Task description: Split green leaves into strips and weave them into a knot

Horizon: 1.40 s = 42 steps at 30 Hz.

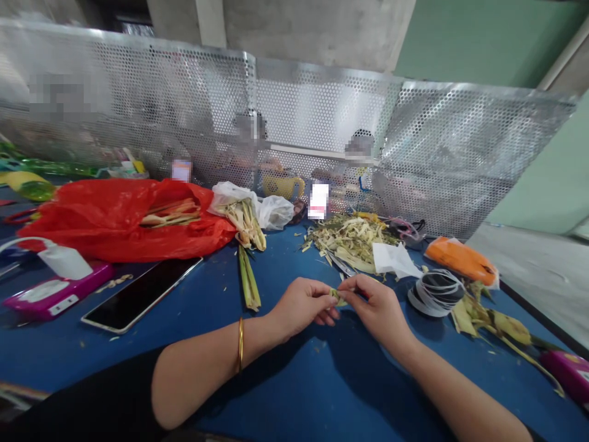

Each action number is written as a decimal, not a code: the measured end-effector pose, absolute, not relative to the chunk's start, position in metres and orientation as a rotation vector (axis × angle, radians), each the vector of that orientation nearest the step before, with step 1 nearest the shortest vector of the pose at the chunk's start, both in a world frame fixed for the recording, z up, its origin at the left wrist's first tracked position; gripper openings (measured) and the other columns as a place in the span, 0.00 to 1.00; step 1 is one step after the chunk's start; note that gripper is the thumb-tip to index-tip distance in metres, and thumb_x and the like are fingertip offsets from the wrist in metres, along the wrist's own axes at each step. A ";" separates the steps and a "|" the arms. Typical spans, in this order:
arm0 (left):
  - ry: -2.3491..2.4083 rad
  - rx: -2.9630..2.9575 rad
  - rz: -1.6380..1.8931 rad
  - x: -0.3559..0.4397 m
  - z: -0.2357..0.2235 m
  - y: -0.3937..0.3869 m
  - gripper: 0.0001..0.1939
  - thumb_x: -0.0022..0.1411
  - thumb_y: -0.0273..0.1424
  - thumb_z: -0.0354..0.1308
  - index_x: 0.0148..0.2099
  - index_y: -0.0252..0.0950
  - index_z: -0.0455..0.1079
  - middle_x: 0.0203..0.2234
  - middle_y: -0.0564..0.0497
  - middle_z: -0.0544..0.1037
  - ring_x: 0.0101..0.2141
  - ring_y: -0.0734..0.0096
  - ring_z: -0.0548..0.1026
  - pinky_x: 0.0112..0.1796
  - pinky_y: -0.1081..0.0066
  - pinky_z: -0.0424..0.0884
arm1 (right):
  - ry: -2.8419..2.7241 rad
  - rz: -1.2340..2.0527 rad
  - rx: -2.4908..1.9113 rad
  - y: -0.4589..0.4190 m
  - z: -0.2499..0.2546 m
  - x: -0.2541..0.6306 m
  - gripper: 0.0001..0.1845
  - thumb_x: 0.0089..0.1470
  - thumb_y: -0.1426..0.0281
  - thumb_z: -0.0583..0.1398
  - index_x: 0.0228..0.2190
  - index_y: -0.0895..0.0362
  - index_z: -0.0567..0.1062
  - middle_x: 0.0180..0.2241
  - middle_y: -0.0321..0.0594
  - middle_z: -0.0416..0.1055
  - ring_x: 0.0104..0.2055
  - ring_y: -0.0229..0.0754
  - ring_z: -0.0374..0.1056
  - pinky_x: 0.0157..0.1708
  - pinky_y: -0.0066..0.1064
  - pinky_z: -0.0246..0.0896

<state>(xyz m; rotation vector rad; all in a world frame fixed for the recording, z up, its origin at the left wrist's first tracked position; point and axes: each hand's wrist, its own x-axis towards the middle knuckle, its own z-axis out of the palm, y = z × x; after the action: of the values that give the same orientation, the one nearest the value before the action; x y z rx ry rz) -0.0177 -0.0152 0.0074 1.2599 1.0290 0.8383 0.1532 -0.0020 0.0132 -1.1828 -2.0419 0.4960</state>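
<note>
My left hand (306, 306) and my right hand (373, 307) meet above the blue tabletop (294, 393). Their fingertips pinch a small yellow-green strip of leaf (338, 297) between them; the fingers partly hide it. Just beyond lies a pair of scissors (339, 264), partly under a heap of shredded leaf strips (352, 238). To the left of my left hand rest cut green stalks (249, 282). A spool of thin white strand (436, 293) stands to the right of my right hand, near a crumpled white tissue (394, 259).
At left are a red plastic bag (115, 215) with dry stalks, a black-screened phone (142, 293) and a purple power strip (59, 291). An orange packet (461, 259) and leafy scraps (499, 325) lie at right. A perforated metal screen (317, 104) runs along the back, with people behind it.
</note>
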 end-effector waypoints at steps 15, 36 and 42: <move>1.042 1.162 0.829 -0.014 0.006 -0.019 0.09 0.51 0.32 0.63 0.33 0.32 0.74 0.25 0.48 0.79 0.24 0.73 0.76 0.27 0.77 0.68 | -1.741 0.938 -1.228 0.004 0.002 0.146 0.09 0.48 0.64 0.60 0.29 0.57 0.70 0.19 0.30 0.62 0.22 0.34 0.58 0.22 0.26 0.53; 0.998 0.807 0.948 -0.017 0.009 -0.016 0.08 0.47 0.28 0.64 0.32 0.32 0.73 0.23 0.50 0.77 0.25 0.74 0.75 0.28 0.76 0.69 | -2.490 -0.704 -0.709 -0.016 0.024 0.152 0.10 0.57 0.75 0.54 0.28 0.57 0.73 0.28 0.41 0.71 0.31 0.41 0.64 0.38 0.36 0.53; 1.060 0.843 1.085 -0.016 0.002 -0.012 0.11 0.47 0.29 0.64 0.35 0.32 0.75 0.24 0.49 0.77 0.25 0.76 0.74 0.27 0.77 0.67 | -2.134 0.384 -1.117 -0.017 0.011 0.141 0.12 0.59 0.67 0.53 0.27 0.56 0.72 0.23 0.37 0.68 0.26 0.37 0.63 0.28 0.29 0.56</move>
<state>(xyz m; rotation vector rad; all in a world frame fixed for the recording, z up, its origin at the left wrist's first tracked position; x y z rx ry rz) -0.0158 -0.0123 0.0024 0.8433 1.0603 1.0847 0.1406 -0.0170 0.0109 -1.1172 -2.1337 0.3836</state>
